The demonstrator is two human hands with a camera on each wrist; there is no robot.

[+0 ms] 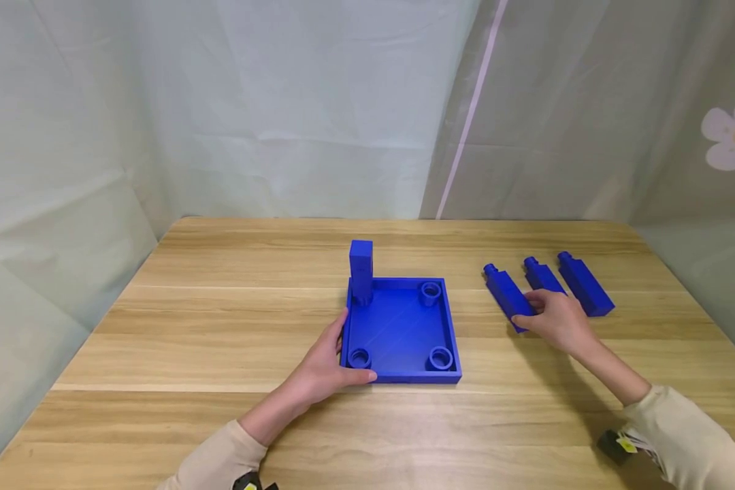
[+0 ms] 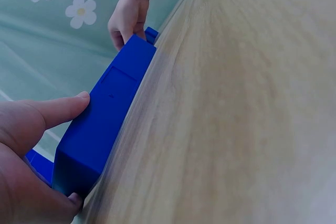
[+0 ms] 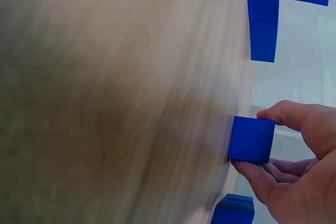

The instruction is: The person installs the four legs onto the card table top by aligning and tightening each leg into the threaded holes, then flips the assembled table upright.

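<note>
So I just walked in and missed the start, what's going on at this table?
A person is working with blue plastic parts on a wooden table. The left hand holds the near left corner of a square blue tray with round sockets in its corners; one blue block already stands upright in the far left socket. The right hand grips one of three pegged blue blocks lying to the right of the tray.
</note>
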